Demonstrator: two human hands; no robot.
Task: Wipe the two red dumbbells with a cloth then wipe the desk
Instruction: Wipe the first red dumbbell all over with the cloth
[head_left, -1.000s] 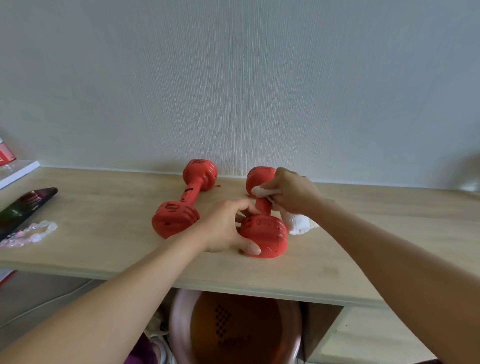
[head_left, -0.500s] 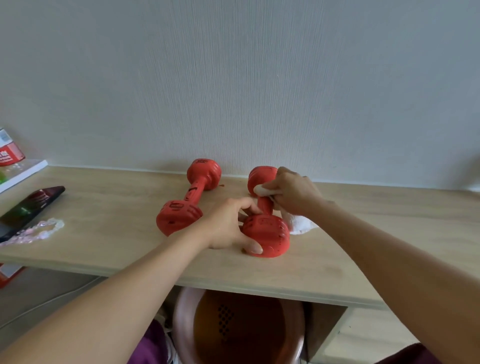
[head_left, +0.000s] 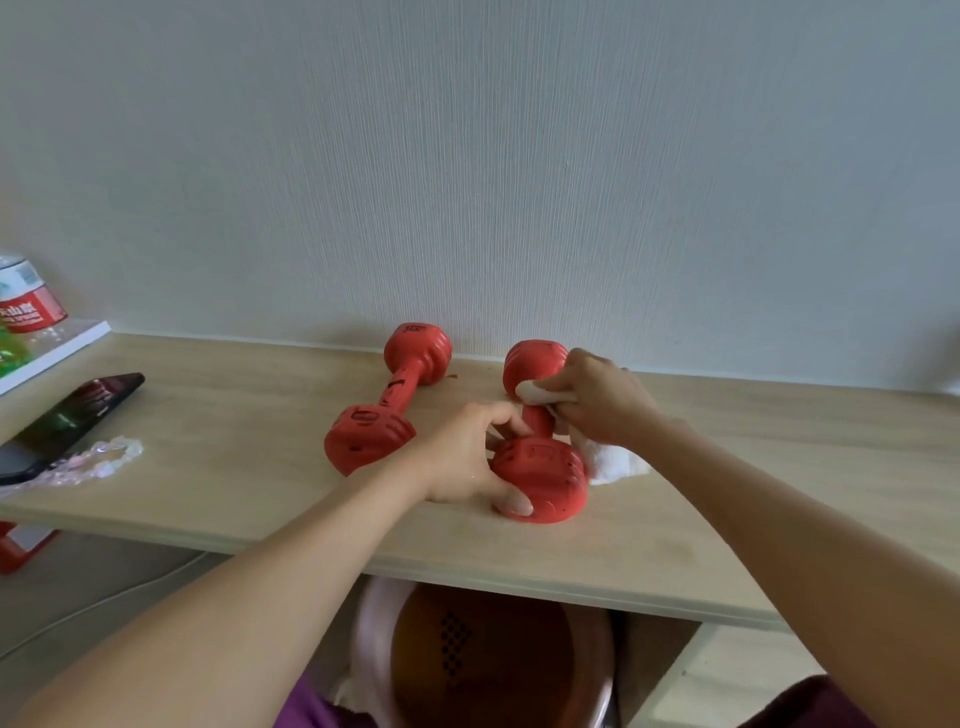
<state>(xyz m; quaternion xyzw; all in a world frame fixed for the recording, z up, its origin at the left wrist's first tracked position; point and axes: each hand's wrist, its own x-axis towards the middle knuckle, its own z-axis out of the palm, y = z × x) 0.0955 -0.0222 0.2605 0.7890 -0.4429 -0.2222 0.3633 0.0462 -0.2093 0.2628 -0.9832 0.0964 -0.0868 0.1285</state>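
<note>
Two red dumbbells lie on the light wooden desk (head_left: 239, 415) near the wall. The left dumbbell (head_left: 387, 410) lies free. My left hand (head_left: 467, 457) grips the near head of the right dumbbell (head_left: 545, 475), thumb on its front edge. My right hand (head_left: 597, 397) is closed around that dumbbell's handle with a white cloth (head_left: 613, 462) wrapped in it; the cloth's loose end trails onto the desk to the right. Most of the handle is hidden under my fingers.
At the left of the desk lie a dark phone (head_left: 67, 421) and a clear bead bracelet (head_left: 88, 465). A white book (head_left: 52, 351) with a red-labelled bottle (head_left: 26, 301) sits at the far left. A round stool (head_left: 483, 660) stands under the desk edge.
The view has shifted slightly, bringing the bottle at the left into sight. Both hands stay on the right dumbbell, with the right hand nearly unmoved on the handle.
</note>
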